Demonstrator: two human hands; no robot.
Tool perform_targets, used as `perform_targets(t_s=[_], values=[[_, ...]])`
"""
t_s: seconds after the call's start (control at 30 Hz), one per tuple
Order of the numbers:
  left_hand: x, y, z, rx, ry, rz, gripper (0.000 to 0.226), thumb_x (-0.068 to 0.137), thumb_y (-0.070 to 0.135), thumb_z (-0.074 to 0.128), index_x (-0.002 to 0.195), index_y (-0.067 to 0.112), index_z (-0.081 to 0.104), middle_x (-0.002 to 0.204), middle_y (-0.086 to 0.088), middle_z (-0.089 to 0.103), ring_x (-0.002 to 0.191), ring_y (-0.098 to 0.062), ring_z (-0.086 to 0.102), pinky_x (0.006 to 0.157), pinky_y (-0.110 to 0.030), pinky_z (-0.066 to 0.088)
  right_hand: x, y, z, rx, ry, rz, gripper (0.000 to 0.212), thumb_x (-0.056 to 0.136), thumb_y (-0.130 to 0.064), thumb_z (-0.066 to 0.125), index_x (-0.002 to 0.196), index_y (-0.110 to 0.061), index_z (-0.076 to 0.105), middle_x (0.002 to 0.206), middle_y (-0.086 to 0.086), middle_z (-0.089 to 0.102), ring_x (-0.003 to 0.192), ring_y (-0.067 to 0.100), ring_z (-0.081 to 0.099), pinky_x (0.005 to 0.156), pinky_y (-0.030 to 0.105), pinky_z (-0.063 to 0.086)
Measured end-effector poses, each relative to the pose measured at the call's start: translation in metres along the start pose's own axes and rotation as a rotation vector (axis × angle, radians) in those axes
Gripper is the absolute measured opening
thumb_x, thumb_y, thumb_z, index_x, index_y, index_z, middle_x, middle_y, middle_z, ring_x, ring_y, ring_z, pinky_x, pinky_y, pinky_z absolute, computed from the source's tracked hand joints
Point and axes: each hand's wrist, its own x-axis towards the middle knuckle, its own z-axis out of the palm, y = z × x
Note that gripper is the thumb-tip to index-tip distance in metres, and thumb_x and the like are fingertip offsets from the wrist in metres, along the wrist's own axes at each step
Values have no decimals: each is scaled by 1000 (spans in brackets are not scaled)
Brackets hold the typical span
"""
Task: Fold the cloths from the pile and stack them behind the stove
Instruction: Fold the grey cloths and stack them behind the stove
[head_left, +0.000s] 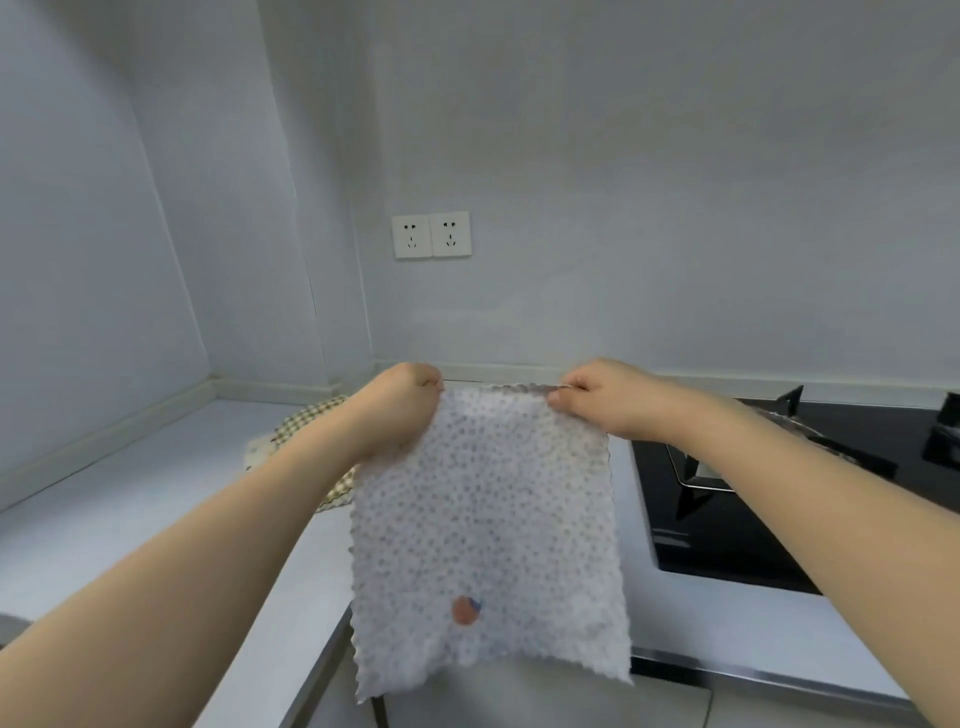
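Above the counter (130, 499), between the pile and the stove (779, 499), a white dotted cloth (483, 540) hangs full length in the air. Left hand (400, 410) pinches its top left corner, right hand (608, 400) pinches the top right corner, and the top edge runs taut between them. Its lower edge dangles past the near edge of the counter, with a small orange mark near the bottom. Behind the left forearm, the pile (306, 421) of checked cloths lies on the counter, partly hidden. 2 sockets (431, 235) sit on the far wall.

No fold is made in this cloth yet, by the look of it. From here the likely trouble is a crooked fold: the bottom hangs slightly askew, so bringing the corners together without levelling them would leave the edges mismatched. A pinch this light could also slip and drop a corner. Laying it down carelessly, the loose bottom could drag onto the stove's grate to the right or snag the pile on the left.
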Motion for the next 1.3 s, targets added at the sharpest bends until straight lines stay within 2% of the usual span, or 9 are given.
perform_targets(t_s=[0.17, 0.37, 0.5, 0.6, 0.77, 0.9, 1.03, 1.2, 1.3], values=[[45, -30, 40, 89, -89, 13, 18, 87, 16, 46, 70, 16, 47, 71, -1, 52, 69, -22, 49, 62, -36, 37, 53, 40, 32, -38, 156, -15, 26, 95, -11, 48, 95, -15, 74, 98, 0, 70, 91, 18, 63, 82, 33, 51], [72, -61, 66, 236, -3, 185, 8, 87, 9, 48, 90, 10, 56, 90, -3, 54, 86, -25, 55, 74, -36, 44, 80, 74, 64, -113, 267, -23, 40, 87, 3, 41, 97, -14, 76, 105, 5, 69, 99, 25, 61, 85, 39, 51], [27, -83, 88, 321, 87, 412, 16, 82, 7, 54, 94, 13, 61, 91, 0, 55, 83, -19, 51, 69, -32, 43, 48, 90, 92, -241, 173, -103, 39, 93, -1, 42, 115, -17, 70, 122, 0, 63, 113, 21, 55, 96, 35, 45], [-16, -99, 110, 421, 14, 542, 19, 80, 12, 52, 94, 18, 62, 89, 2, 54, 76, -19, 51, 61, -33, 45, 22, 97, 110, -334, 84, -116, 40, 92, -3, 44, 118, -20, 68, 125, -2, 62, 117, 20, 54, 96, 34, 44], [-42, -109, 121, 403, -21, 517, 28, 86, 15, 49, 103, 18, 71, 89, 1, 56, 74, -22, 57, 58, -36, 51, -3, 101, 127, -443, -50, -73, 42, 92, -5, 43, 125, -21, 62, 137, -5, 55, 125, 19, 50, 98, 35, 44], [-57, -110, 117, 363, -58, 495, 41, 90, 32, 38, 109, 18, 72, 89, 3, 56, 76, -18, 54, 64, -35, 52, -14, 104, 134, -407, -87, -45, 50, 98, -6, 35, 146, -19, 40, 155, -4, 31, 140, 15, 33, 112, 26, 28], [-56, -109, 115, 340, -94, 455, 46, 89, 43, 38, 114, 20, 69, 92, 4, 54, 81, -15, 52, 73, -35, 51, -22, 108, 136, -297, -87, -15, 51, 99, -12, 33, 150, -19, 32, 158, -5, 24, 144, 12, 24, 116, 23, 16], [-47, -105, 116, 458, -50, 507, 38, 87, 33, 32, 91, 18, 66, 83, 3, 57, 73, -18, 55, 56, -33, 48, -25, 103, 131, -182, -48, 2, 48, 91, -25, 46, 138, -22, 44, 139, -7, 47, 126, 10, 43, 104, 26, 36], [-46, -101, 116, 337, -16, 346, 22, 90, 23, 37, 89, 16, 58, 81, 2, 56, 74, -16, 49, 62, -33, 42, -24, 105, 130, -174, -50, -15, 47, 91, -37, 50, 136, -24, 45, 134, -10, 47, 124, 9, 41, 104, 26, 35]])
